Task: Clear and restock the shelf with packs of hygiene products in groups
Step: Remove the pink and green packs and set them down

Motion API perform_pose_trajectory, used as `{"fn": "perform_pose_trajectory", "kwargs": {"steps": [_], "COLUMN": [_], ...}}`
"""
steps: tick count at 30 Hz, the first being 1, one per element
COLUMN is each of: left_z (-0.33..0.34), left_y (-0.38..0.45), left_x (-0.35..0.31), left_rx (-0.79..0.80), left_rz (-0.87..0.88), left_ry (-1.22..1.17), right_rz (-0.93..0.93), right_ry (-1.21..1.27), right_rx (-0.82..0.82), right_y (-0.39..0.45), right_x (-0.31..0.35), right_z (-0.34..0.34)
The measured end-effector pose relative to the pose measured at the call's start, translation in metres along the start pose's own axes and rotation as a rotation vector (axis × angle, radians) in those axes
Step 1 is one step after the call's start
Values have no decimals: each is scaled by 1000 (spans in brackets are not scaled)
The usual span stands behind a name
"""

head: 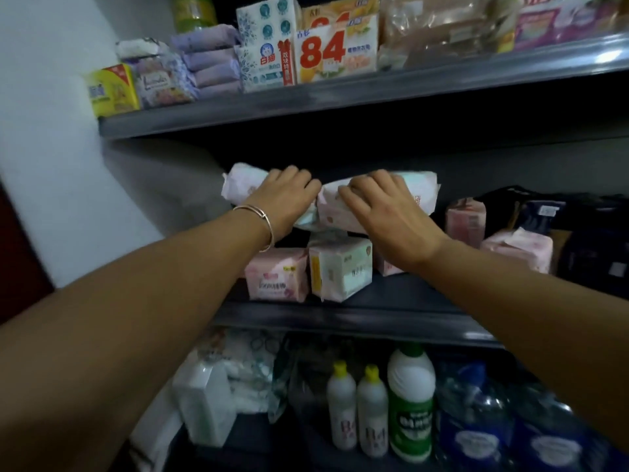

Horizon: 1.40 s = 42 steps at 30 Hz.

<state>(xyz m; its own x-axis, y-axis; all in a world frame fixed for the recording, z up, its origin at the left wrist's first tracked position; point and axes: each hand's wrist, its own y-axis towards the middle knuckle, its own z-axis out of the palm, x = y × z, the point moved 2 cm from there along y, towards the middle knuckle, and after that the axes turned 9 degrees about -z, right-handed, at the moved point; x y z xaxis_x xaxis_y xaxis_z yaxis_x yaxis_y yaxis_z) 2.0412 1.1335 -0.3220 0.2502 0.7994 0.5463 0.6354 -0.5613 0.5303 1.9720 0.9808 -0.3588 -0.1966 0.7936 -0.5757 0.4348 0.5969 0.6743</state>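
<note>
Head view, middle shelf in work. Nearest the camera, two bare forearms reach forward and up, the left one wearing a bracelet at the wrist. Below them, the bottom shelf holds white bottles, a green-labelled bottle and blue packs.

On the middle shelf, at its front edge, stand a pink pack and a pale green pack, side by side and touching. Resting above these, two soft top packs lie end to end. The left hand lies over the left top pack, fingers curled down on its upper face; the right hand lies over the right top pack, fingers bent and together, pressing or gripping its top. Whether the thumbs close beneath cannot be told. The two hands nearly meet where the packs' ends join.

Judged step: seating or lifting the top pair as one group. To do it well, keep both packs level and butted together, move both hands at one rate, and avoid dragging the lower packs forward off the edge; soft wrappers are likely to slip and sag if held by one end only.

Farther right on the same shelf sit more pink packs and dark goods. The top shelf carries lilac packs and boxed soaps.
</note>
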Motion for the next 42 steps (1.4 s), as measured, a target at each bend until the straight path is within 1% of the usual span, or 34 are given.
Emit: {"fn": "perform_pose_trajectory", "kwargs": {"steps": [3, 5, 9, 13, 15, 17, 18, 19, 20, 21, 22, 23, 25, 27, 28, 30, 31, 32, 34, 35, 37, 38, 42], "left_z": [-28, -42, -58, -48, -29, -2, 10, 20, 35, 48, 62, 73, 101, 136, 141, 169, 185, 199, 231, 248, 273, 282, 317], "left_y": [-33, -58, -120, -201, -241, -282, -303, -322, -341, -359, -378, -397, -428, -447, -449, -458, -461, -458, -457, -456, -451, -448, -443], "left_x": [1, 0, -10, -24, -33, -41, -44, -44, -46, -49, -49, -52, -57, -55, -57, -68, -72, -75, -77, -79, -82, -82, -92], "left_rx": [-50, -38, 75, 239, 333, 320, 311, 304, 367, 469, 575, 600, 534, 499, 579, 772, 830, 820, 711, 662, 638, 650, 529], "left_rz": [-2, 1, -37, -43, -24, 58, 93, 87, 87, 94, 96, 106, 134, 98, 100, 161, 182, 154, 87, 91, 137, 115, 89], "left_ry": [22, 30, 53, 29, 2, -27, -39, -53, -61, -67, -32, -54, -139, -156, -153, -47, -36, -68, -141, -162, -153, -175, -229], "right_rz": [-7, -12, -12, -80, -117, -118, -127, -135, -142, -156, -168, -182, -186, -158, -143, -119, -119, -126, -149, -156, -173, -178, -167], "right_ry": [14, 28, 176, 338, 457, 596, 619, 622, 643, 680, 718, 745, 793, 835, 849, 878, 881, 882, 877, 874, 869, 870, 922], "right_rx": [-1, 14, 104, 197, 260, 289, 341, 435, 511, 575, 597, 621, 714, 787, 808, 841, 851, 859, 875, 875, 860, 849, 846], "right_y": [-11, -18, -41, -68, -82, -90, -93, -94, -96, -98, -99, -101, -102, -100, -99, -98, -95, -92, -84, -79, -67, -62, -56], "right_x": [17, 32, 74, 133, 167, 203, 222, 240, 259, 279, 299, 318, 353, 382, 391, 405, 411, 416, 425, 429, 437, 441, 459], "right_z": [-30, -48, -76, -83, -77, -70, -63, -53, -42, -32, -20, -8, 18, 44, 53, 73, 86, 100, 126, 140, 165, 177, 217]}}
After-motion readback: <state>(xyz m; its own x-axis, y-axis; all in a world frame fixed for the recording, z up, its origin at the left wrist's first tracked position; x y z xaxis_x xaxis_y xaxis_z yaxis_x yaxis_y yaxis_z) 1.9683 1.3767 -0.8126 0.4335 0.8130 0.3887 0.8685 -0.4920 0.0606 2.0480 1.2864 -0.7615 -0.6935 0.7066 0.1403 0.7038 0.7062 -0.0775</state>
